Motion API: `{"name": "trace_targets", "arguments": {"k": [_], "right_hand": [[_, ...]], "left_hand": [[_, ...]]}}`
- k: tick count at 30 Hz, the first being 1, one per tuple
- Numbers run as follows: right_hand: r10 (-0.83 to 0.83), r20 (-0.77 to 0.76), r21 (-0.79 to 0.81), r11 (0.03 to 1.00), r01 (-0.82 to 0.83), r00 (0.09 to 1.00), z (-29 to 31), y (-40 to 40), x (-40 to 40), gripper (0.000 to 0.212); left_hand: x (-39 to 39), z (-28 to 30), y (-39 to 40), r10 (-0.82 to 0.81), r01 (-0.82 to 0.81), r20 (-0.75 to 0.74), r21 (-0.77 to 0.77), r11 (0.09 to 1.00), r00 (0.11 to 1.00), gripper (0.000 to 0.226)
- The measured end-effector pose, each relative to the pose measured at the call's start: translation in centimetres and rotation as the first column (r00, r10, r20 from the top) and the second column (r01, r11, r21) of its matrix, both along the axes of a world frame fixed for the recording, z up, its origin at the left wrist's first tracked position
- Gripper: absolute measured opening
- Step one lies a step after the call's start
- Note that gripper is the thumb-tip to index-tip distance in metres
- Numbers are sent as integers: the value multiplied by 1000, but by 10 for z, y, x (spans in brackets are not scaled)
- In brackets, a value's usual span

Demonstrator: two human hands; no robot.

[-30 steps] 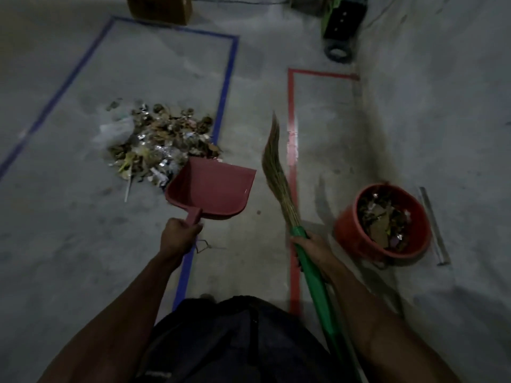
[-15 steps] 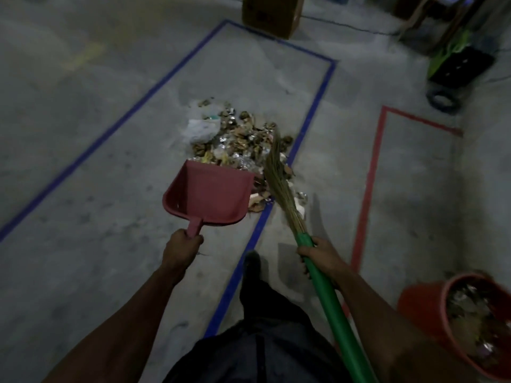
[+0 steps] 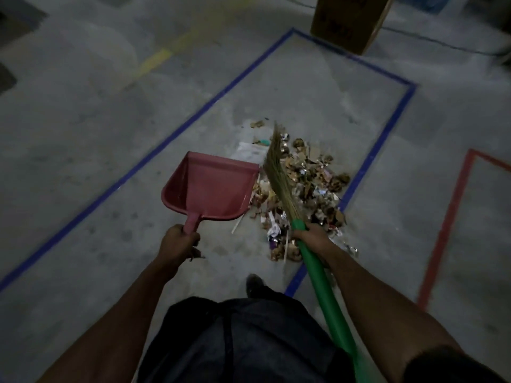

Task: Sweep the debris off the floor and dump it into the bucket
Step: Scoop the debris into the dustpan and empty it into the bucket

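One debris pile [image 3: 304,186] lies on the floor ahead of both hands, inside one blue-taped rectangle [image 3: 378,145], with one red dustpan [image 3: 210,186] and one broom [image 3: 279,175] over it. The left hand [image 3: 178,244] is curled round the dustpan's handle, pan held just left of the pile. The right hand [image 3: 312,236] grips the broom's green shaft, bristles pointing forward across the debris.

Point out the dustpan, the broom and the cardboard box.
dustpan [image 3: 213,189]: head view, inner floor of the red pan.
broom [image 3: 279,175]: head view, straw bristles.
cardboard box [image 3: 348,20]: head view, front face.
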State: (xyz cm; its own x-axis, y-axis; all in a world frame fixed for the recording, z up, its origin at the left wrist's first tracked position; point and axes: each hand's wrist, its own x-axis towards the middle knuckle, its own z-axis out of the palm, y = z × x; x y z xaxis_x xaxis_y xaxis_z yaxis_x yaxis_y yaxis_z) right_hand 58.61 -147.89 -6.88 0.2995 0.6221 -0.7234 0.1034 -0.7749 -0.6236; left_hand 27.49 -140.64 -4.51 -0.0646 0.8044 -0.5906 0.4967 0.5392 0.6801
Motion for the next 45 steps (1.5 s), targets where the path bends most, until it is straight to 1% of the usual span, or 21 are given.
{"name": "trace_targets", "arguments": {"k": [4,9,11,13,16,20,23,25,27,29,30,32,35,37,40,43,45], "right_hand": [[44,7,2,999,-44,999,13,89,-1,15],[118,39,-49,992,-116,992,3,186,-11,23],[128,38,-67,990,-125,991,-6,231,-20,26],[100,33,-93,991,-97,994,-16,279,-31,25],[99,66,-155,984,-87,993,-17,331,-46,22],[26,102,-191,982,-6,994,-13,394,-62,10],[-67,144,-218,971,97,987,-11,436,-64,20],[-164,144,-211,958,193,976,-15,463,-62,23],[-213,158,-229,942,246,964,-21,492,-58,25],[-239,148,-237,933,269,960,-33,523,-51,19],[-248,129,-230,934,273,960,-39,540,-49,20],[-271,100,-211,934,287,957,-51,572,-42,32],[-313,59,-211,924,319,948,-56,616,-37,38],[-356,34,-241,904,354,934,-53,643,-32,35],[-402,30,-261,880,396,915,-48,680,-25,24],[-457,39,-248,857,451,889,-48,707,-29,16],[-516,23,-255,825,504,856,-63,730,-31,18]], "left_hand": [[-11,4,73,64,-64,19,6,998,998,8],[-27,-12,172,66,-66,-30,-5,998,997,7],[-34,-23,226,47,-48,-34,-5,999,998,7],[-45,-33,288,12,-12,-37,-15,1000,999,8],[-57,-33,362,-56,56,-74,-12,998,996,10],[-63,-20,460,-148,146,-100,-27,989,984,12],[-54,-11,523,-214,212,-113,-26,977,970,15],[-44,-10,564,-263,263,-138,-25,965,955,12],[-31,-11,605,-316,314,-165,-41,949,934,13],[-18,-16,645,-363,362,-209,-40,931,908,16],[-12,-18,664,-386,386,-238,-45,921,891,16],[1,-23,702,-430,432,-288,-63,900,856,13],[19,-25,749,-483,480,-360,-105,871,798,17],[32,-25,778,-514,521,-422,-109,847,747,23],[54,-29,819,-603,628,-486,-135,767,632,28],[69,-42,849,-618,630,-508,-176,757,601,38],[82,-64,878,-667,675,-520,-213,707,534,43]]}}
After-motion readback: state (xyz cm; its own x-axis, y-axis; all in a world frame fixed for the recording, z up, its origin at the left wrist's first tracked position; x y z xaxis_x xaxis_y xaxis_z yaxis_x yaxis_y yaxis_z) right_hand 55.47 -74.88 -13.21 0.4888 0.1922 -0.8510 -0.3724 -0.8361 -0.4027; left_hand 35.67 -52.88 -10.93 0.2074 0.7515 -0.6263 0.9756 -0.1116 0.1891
